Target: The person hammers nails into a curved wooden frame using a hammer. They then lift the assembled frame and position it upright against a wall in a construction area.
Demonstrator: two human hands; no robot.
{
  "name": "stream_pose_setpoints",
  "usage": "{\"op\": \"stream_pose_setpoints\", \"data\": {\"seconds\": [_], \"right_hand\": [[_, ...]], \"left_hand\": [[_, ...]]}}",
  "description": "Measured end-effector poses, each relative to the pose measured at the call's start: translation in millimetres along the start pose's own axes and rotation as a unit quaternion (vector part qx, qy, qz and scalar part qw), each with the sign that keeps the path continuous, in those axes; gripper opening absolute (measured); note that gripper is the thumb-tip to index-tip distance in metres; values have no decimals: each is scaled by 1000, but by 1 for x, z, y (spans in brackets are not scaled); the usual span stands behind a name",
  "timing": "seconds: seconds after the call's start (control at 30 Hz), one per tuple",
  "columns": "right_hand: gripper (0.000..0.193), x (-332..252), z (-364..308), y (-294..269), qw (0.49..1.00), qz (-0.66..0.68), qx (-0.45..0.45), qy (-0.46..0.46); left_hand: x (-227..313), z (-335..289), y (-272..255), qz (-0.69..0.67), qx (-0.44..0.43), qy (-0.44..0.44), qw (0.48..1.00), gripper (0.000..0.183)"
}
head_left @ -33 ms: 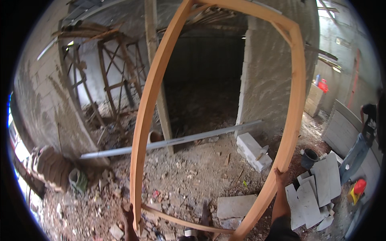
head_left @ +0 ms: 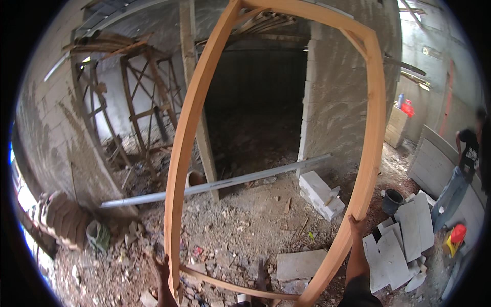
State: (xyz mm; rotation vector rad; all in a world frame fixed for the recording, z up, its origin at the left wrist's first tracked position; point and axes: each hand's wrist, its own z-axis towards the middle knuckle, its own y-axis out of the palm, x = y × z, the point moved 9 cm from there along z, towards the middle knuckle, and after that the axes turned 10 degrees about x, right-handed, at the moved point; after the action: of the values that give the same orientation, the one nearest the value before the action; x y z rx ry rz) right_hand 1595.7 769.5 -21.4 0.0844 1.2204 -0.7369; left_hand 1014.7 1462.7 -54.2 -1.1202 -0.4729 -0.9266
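A large wooden door frame (head_left: 179, 169) stands upright in front of me, with short diagonal braces in its top corners and a thin strip (head_left: 235, 287) across its bottom. On its right post, my right hand (head_left: 358, 225) is closed, fingers against the wood. Low at the outer side of the left post, my left hand (head_left: 162, 268) grips the edge; the post hides part of its fingers. Through the frame a long grey metal bar (head_left: 245, 177) shows, lying slantwise beyond it.
Rubble covers the ground. Right of the frame lie broken white boards (head_left: 396, 245), a black bucket (head_left: 393, 201) and a white block (head_left: 319, 194). A person (head_left: 463, 163) stands at far right. A dark doorway (head_left: 255, 102) opens behind; stacked sacks (head_left: 59, 217) sit left.
The view has shifted slightly, so the surroundings sit a little to the left. My left hand has slid slightly upward along the left post; my right hand keeps its hold.
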Motion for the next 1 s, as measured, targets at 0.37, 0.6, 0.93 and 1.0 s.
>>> {"op": "stream_pose_setpoints", "data": {"seconds": [0.37,0.6,0.93,1.0], "right_hand": [[69,9,8,-22,986,-120,91,76],[71,26,-16,-24,992,-63,89,63],[65,43,-26,-23,990,-67,18,126],[61,55,-23,-26,990,-54,25,131]], "left_hand": [[177,143,148,22,76,84,993,86],[175,160,154,25,64,93,993,76],[161,170,158,62,57,41,996,56],[190,160,146,101,50,39,993,55]]}}
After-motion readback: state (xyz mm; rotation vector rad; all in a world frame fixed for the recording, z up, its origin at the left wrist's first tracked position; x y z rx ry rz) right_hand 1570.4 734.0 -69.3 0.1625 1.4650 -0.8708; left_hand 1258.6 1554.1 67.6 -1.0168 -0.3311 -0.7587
